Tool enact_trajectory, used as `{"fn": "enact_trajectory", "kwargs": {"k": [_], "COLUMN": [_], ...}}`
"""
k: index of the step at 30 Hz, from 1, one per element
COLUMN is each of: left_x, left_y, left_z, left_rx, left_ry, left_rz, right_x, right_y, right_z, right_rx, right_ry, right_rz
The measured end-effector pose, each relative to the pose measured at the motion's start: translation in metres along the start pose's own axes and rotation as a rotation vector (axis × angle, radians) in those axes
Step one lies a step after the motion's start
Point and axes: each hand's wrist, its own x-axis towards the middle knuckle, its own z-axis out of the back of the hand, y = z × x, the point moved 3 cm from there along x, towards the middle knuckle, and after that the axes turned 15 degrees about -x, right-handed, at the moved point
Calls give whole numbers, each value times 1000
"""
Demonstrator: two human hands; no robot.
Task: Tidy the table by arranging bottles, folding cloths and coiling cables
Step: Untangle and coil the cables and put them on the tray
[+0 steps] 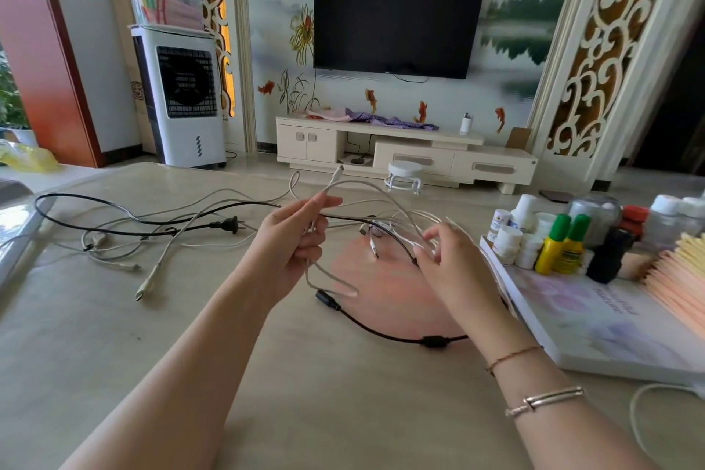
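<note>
Two hands, one white cable (375,189) lifted above the surface (213,317).
Left hand (293,244) grips it, plug end pointing up and away; right hand (444,259) pinches its loops, cable arching left-to-right between them.

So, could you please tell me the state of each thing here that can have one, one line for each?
Left hand: raised, its fingers pinch a white cable.
White cable: lifted, loosely looped, not coiled.
Right hand: fingers curled round white loops.
Black power cable: sprawled on the table, unplugged.
Grey cable: loose on the table.
Yellow bottles: upright, green caps on.
White bottles: upright, grouped.
Television: screen dark.
</note>
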Motion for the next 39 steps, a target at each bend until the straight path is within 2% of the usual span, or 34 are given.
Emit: {"fn": "enact_trajectory", "kwargs": {"k": [3,6,10,12,17,20,23,26,28,30,32,34,36,39], "left_x": [-1,1,-2,-4,-7,-11,-12,-10,-11,-12,-11,-10,-9,-8], "left_y": [0,2,9,13,13,14,11,4,0,-1,-1,-1,0,3], "left_z": [-2,-4,-16,-20,-15,-19,-20,-15,-14,-14,-12,-8,-6,-3], "left_rx": [-42,-60,-113,-71,107,176,150,32,-73,-106,-95,-86,-78,-48], "left_ry": [21,-4,66,80,-2,45,22,-24,-1,-4,-35,-72,-99,-120], "left_rz": [10,-34,-52,-76,-173,-214,-237,-169,-132,-118,-97,-61,-9,41], "right_x": [3,1,-12,-17,-25,-25,-26,-23,-17,-11,-7,-7,-10,-14], "right_y": [5,26,53,59,67,66,61,45,30,14,1,-4,1,19], "right_z": [1,17,21,17,11,10,10,4,2,6,8,3,2,18], "right_rx": [108,375,634,631,593,586,464,-9,-200,-230,-161,-10,200,501], "right_ry": [-21,-101,38,76,119,133,157,74,-30,-88,-31,83,155,177], "right_rz": [55,169,187,186,241,233,303,406,355,225,95,50,74,153]}}
